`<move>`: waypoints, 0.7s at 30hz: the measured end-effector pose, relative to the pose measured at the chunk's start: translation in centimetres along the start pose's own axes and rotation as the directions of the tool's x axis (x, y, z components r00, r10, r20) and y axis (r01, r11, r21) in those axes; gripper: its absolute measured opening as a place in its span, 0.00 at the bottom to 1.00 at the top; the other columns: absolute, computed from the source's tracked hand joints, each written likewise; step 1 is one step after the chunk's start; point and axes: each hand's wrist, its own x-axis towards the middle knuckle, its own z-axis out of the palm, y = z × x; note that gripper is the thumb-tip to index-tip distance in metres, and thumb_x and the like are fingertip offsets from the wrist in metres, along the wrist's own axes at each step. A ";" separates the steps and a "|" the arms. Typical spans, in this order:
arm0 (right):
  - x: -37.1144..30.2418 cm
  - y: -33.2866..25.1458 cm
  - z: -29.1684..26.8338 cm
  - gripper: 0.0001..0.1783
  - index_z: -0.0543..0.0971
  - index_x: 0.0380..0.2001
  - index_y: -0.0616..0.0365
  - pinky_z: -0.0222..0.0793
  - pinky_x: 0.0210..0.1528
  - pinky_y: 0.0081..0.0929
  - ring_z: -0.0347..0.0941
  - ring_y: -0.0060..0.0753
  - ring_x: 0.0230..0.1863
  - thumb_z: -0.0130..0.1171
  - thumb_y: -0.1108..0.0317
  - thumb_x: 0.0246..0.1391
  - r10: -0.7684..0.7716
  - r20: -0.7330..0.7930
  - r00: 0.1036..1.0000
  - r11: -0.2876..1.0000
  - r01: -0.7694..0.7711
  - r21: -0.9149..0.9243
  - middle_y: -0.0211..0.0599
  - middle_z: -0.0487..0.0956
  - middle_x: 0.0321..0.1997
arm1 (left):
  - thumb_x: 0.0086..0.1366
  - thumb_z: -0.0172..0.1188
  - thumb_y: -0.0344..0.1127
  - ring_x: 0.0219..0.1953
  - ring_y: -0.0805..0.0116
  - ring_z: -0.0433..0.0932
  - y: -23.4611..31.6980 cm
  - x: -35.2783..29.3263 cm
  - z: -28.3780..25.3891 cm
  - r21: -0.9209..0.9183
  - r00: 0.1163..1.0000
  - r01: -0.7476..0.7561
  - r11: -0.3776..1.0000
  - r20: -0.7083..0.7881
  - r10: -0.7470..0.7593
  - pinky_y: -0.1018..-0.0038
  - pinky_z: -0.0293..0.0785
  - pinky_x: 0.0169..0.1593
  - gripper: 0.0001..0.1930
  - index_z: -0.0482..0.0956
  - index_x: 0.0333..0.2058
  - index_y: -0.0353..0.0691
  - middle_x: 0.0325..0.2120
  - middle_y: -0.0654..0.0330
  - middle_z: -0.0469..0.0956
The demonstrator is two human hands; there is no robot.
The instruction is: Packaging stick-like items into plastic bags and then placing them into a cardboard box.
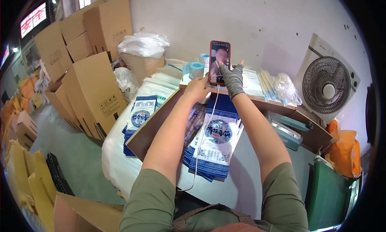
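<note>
A phone in a red-edged case stands upright on the shelf against the wall, its screen lit with a picture of a person. My left hand is bare and closed at the phone's lower left edge. My right hand, in a grey fingerless glove, has its fingers apart, with one fingertip at the screen. A white cable runs down from the phone across a stack of blue-and-white printed bags below my hands. More such bags lie left of the wooden board.
Blue-rimmed rolls stand left of the phone. To its right are thin sticks and a clear plastic bag. A fan leans at the wall, above an orange bag and a green-topped machine. Cardboard boxes fill the left.
</note>
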 end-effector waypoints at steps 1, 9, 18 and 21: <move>-0.7 0.3 -0.7 0.60 0.39 0.67 0.66 0.63 0.55 0.24 0.68 0.37 0.53 0.66 0.47 0.48 -0.021 0.016 1.000 0.998 0.021 0.053 0.48 0.68 0.56 | 0.57 0.60 0.46 0.53 0.49 0.71 0.0 -0.1 0.0 0.013 0.999 -0.019 1.000 -0.025 0.020 0.61 0.66 0.56 0.28 0.69 0.54 0.42 0.48 0.45 0.74; -6.7 3.1 -8.5 0.48 0.44 0.68 0.61 0.63 0.51 0.23 0.66 0.26 0.51 0.60 0.54 0.56 -0.078 0.241 0.967 0.924 -0.021 0.382 0.38 0.67 0.58 | 0.58 0.59 0.48 0.51 0.48 0.73 2.0 0.2 -0.5 0.062 1.000 0.010 0.998 0.014 -0.011 0.59 0.68 0.54 0.29 0.67 0.55 0.42 0.46 0.45 0.75; -17.5 5.5 -22.6 0.37 0.52 0.68 0.51 0.62 0.51 0.23 0.64 0.23 0.50 0.55 0.65 0.60 -0.040 0.254 0.966 0.964 -0.029 0.265 0.34 0.66 0.59 | 0.57 0.59 0.52 0.49 0.46 0.74 1.6 -0.6 0.4 0.138 0.993 0.013 0.990 -0.116 0.003 0.59 0.68 0.54 0.28 0.73 0.48 0.35 0.43 0.44 0.76; -21.6 7.0 -27.9 0.35 0.54 0.67 0.50 0.63 0.51 0.24 0.64 0.23 0.48 0.53 0.65 0.59 0.057 0.188 0.981 0.978 -0.093 0.189 0.34 0.66 0.59 | 0.55 0.59 0.50 0.48 0.48 0.74 1.4 -0.4 0.8 0.139 0.986 0.040 0.989 -0.165 -0.017 0.59 0.66 0.55 0.26 0.75 0.45 0.34 0.42 0.45 0.77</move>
